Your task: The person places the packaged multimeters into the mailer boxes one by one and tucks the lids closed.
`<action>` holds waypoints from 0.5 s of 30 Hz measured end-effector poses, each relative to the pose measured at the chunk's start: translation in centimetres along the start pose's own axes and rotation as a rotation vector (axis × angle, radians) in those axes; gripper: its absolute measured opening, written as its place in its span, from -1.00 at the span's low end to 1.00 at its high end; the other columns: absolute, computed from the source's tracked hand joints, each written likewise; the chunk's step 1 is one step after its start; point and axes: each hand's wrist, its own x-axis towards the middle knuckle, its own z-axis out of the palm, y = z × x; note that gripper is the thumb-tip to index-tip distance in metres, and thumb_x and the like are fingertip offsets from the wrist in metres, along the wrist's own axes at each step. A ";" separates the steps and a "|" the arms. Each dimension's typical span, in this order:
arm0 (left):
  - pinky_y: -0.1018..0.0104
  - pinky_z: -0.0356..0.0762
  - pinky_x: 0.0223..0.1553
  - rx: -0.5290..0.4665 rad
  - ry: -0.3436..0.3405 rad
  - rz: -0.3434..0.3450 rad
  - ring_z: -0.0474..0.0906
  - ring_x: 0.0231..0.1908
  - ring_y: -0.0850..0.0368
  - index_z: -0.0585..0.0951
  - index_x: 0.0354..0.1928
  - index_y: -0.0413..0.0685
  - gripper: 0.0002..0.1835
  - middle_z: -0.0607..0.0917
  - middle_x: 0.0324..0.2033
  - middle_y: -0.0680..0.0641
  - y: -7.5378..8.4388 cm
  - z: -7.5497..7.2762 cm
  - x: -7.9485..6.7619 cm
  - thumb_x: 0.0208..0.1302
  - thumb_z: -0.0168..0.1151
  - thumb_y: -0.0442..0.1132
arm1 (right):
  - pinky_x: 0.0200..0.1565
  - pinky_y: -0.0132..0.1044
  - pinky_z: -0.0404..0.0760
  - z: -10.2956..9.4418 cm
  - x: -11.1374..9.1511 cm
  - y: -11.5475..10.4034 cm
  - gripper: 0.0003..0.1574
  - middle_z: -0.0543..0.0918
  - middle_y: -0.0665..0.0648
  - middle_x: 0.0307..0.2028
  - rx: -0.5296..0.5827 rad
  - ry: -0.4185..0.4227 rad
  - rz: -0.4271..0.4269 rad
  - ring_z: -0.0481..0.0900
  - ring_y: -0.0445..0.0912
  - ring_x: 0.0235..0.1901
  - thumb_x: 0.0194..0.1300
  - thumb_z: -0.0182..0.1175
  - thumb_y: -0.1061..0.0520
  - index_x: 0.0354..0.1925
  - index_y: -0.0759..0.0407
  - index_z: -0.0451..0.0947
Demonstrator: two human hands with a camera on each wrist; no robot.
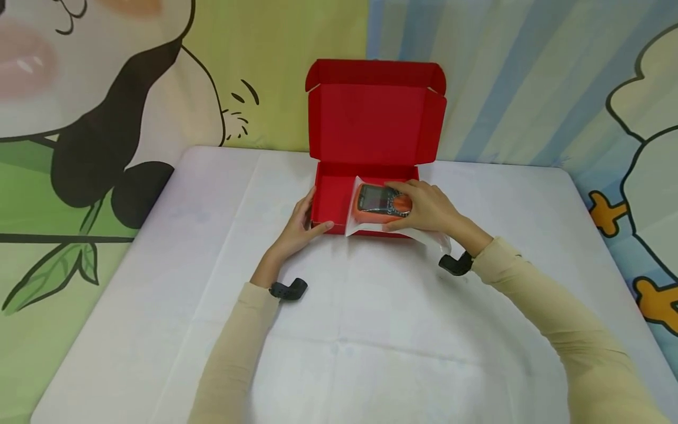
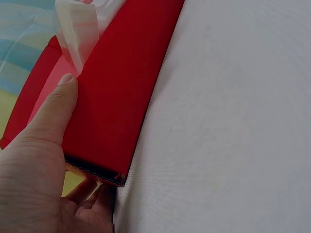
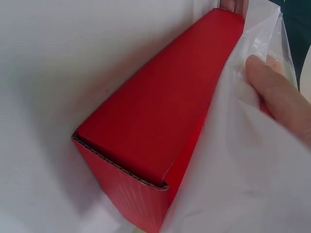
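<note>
A red cardboard box (image 1: 332,203) stands on the table with its lid raised at the back. My left hand (image 1: 294,231) grips the box's front left corner. In the left wrist view the thumb (image 2: 58,104) lies along the front wall's upper edge, and the other fingers are at the side wall. My right hand (image 1: 430,206) holds an orange multimeter (image 1: 373,200) with a dark screen, wrapped in a translucent plastic bag (image 1: 433,237). The multimeter is over the box's right part, tilted, and the bag's end hangs over the front wall. The right wrist view shows the bag partly covering the box.
A white cloth covers the table (image 1: 339,330). The upright lid (image 1: 371,123) reaches up against the printed backdrop (image 1: 286,53) behind the table. Black wrist bands with camera mounts (image 1: 288,290) sit on both forearms.
</note>
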 end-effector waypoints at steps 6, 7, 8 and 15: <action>0.01 0.27 0.34 0.011 0.006 -0.017 0.03 0.44 -0.11 -0.14 0.56 0.10 0.00 0.00 0.46 -0.20 0.1 -0.2 0.0 0.28 0.30 -0.24 | 0.06 0.13 0.47 0.1 1.0 -0.4 0.18 0.48 0.25 0.14 0.015 -0.007 0.014 0.41 0.10 0.06 -0.12 0.53 -0.29 0.41 0.00 0.30; 0.00 0.27 0.34 0.011 0.010 -0.018 0.03 0.44 -0.11 -0.13 0.56 0.10 0.00 0.00 0.45 -0.20 0.0 -0.3 0.0 0.28 0.30 -0.24 | 0.06 0.14 0.47 0.2 1.2 -0.5 0.18 0.47 0.26 0.15 0.016 -0.007 0.011 0.41 0.11 0.07 -0.12 0.52 -0.29 0.41 0.00 0.30; 0.00 0.28 0.34 0.014 0.014 -0.020 0.03 0.44 -0.11 -0.13 0.56 0.09 -0.01 0.00 0.45 -0.20 0.0 -0.3 0.0 0.28 0.30 -0.24 | 0.06 0.14 0.47 0.2 1.4 -0.6 0.18 0.47 0.26 0.16 0.013 -0.006 0.010 0.40 0.12 0.08 -0.12 0.52 -0.29 0.41 -0.01 0.30; 0.02 0.27 0.35 0.028 0.005 -0.009 0.04 0.44 -0.12 -0.14 0.56 0.07 -0.01 0.01 0.45 -0.21 0.0 -0.1 0.1 0.29 0.29 -0.25 | 0.15 0.18 0.38 0.6 2.6 -1.0 0.18 0.45 0.26 0.20 -0.019 -0.020 0.021 0.36 0.15 0.16 -0.10 0.51 -0.30 0.43 -0.04 0.28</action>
